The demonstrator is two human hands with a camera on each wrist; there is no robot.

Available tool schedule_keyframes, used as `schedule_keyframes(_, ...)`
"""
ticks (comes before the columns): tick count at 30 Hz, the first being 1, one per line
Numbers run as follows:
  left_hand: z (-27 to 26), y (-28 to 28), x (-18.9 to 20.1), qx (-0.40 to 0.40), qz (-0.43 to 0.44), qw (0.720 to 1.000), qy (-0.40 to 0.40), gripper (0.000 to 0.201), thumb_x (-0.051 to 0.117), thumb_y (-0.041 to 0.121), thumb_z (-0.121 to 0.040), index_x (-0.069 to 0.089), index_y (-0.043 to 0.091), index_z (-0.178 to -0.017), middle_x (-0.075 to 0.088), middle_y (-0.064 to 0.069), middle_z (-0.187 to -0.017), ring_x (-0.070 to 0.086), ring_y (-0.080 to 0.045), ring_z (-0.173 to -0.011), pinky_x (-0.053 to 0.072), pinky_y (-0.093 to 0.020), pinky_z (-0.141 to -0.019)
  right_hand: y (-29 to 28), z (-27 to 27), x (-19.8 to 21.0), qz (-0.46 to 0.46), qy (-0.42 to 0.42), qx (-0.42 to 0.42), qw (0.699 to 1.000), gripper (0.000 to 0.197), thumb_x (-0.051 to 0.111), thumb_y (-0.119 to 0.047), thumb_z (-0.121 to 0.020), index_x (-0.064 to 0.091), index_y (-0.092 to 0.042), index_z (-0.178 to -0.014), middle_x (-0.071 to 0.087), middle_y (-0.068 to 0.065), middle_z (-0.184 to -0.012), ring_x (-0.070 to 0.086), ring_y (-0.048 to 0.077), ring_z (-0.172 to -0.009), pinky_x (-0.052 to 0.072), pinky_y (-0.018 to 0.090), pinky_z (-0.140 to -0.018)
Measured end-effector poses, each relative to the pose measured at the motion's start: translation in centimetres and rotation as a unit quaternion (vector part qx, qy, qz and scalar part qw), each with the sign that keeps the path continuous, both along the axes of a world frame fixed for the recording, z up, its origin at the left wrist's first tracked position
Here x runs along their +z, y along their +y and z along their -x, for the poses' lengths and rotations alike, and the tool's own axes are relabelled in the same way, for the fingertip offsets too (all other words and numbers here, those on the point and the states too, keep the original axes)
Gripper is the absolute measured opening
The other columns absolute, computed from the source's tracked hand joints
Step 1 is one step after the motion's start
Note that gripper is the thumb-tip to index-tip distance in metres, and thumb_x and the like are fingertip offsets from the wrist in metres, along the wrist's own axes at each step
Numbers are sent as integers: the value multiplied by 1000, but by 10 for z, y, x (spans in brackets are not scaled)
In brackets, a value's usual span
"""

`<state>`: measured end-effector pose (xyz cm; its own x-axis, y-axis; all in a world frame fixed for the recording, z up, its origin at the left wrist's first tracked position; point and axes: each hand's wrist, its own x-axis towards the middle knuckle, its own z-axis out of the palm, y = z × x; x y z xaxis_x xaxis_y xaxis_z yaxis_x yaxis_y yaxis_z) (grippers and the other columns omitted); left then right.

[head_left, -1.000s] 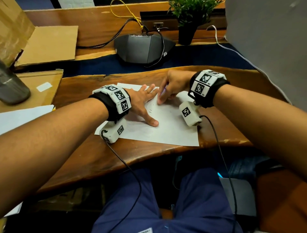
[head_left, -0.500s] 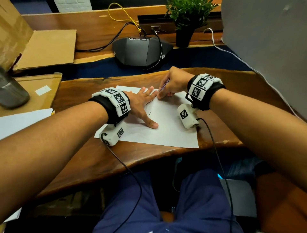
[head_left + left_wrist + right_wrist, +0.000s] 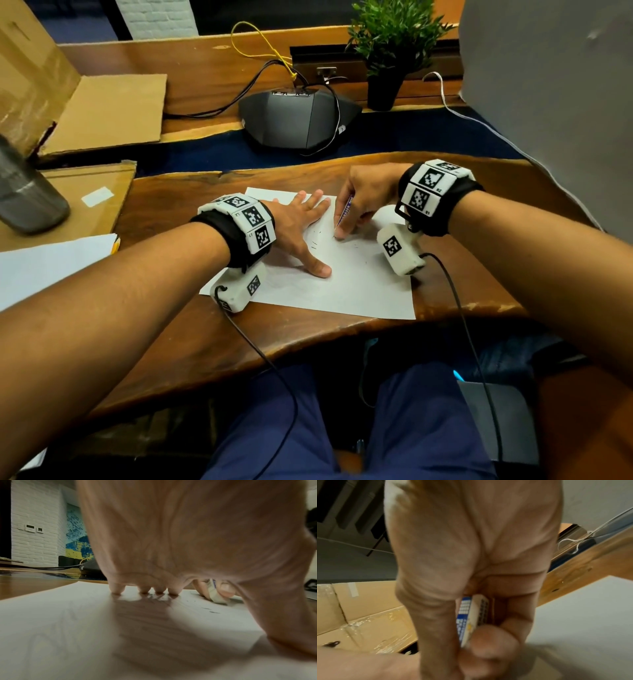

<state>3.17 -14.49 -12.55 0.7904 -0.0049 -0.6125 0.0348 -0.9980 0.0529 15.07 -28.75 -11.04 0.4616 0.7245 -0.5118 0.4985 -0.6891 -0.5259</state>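
The eraser (image 3: pixel 345 210) pinched in the right hand (image 3: pixel 366 195) shows the printed word ERASER, partly covered. The right wristband (image 3: pixel 431 190) carries small labels R2 and R1 beside its black-and-white square codes. The left wristband's (image 3: pixel 251 219) label is too small to read.

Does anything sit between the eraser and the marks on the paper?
Nothing visible. The right hand pinches the eraser with its tip on the paper; the left hand presses flat beside it, apart.

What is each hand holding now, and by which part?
The right hand pinches an eraser by its blue-printed sleeve; the white end touches the paper. The left hand holds nothing and lies flat on the paper.
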Motion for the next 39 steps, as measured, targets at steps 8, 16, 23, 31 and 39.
schedule_keyframes(8, 1, 0, 1, 2, -1, 1000, 1, 139, 65, 80, -58, -25, 29, -151, -35, 9, -156, -27, -17, -146, -6, -58, -119, 0, -6, -6, -77, -29, -61, 995, 27, 91, -17, -68, 80, -7, -90, 75, 19, -91, 63, 16, -69, 54, 18, -61)
schedule_keyframes(16, 0, -3, 1, 3, -4, 1000, -1, 137, 67, 77, -63, -25, 29, -151, -34, 9, -157, -26, -18, -147, -4, -56, -119, 6, -14, -7, -126, -102, -113, 980, 22, 93, -22, -66, 81, -12, -82, 77, 11, -80, 66, 12, -64, 57, 24, -66)
schedule_keyframes(23, 0, 0, -2, -3, -5, 1000, 1, 138, 66, 81, -61, -25, 30, -151, -35, 10, -156, -26, -17, -146, -1, -60, -119, 3, -6, -2, -47, -33, -32, 998, 25, 91, -18, -68, 81, -9, -90, 75, 16, -88, 62, 14, -69, 56, 20, -65)
schedule_keyframes(31, 2, 1, -2, -17, 3, 1000, -12, 135, 66, 78, -64, -25, 29, -151, -34, 10, -157, -26, -16, -147, -6, -57, -119, -16, 3, 4, -20, -60, -34, 997, 22, 90, -21, -70, 81, -14, -89, 77, 2, -83, 67, 10, -67, 53, 16, -57)
schedule_keyframes(39, 14, -5, 7, -71, -35, 996, -43, 112, 45, 77, -82, -20, 20, -154, -28, 3, -160, -17, -18, -150, -7, -42, -122, -53, 15, -2, -54, -256, -20, 965, 23, 87, -27, -74, 80, -18, -93, 73, -2, -92, 66, 17, -87, 59, 34, -80)
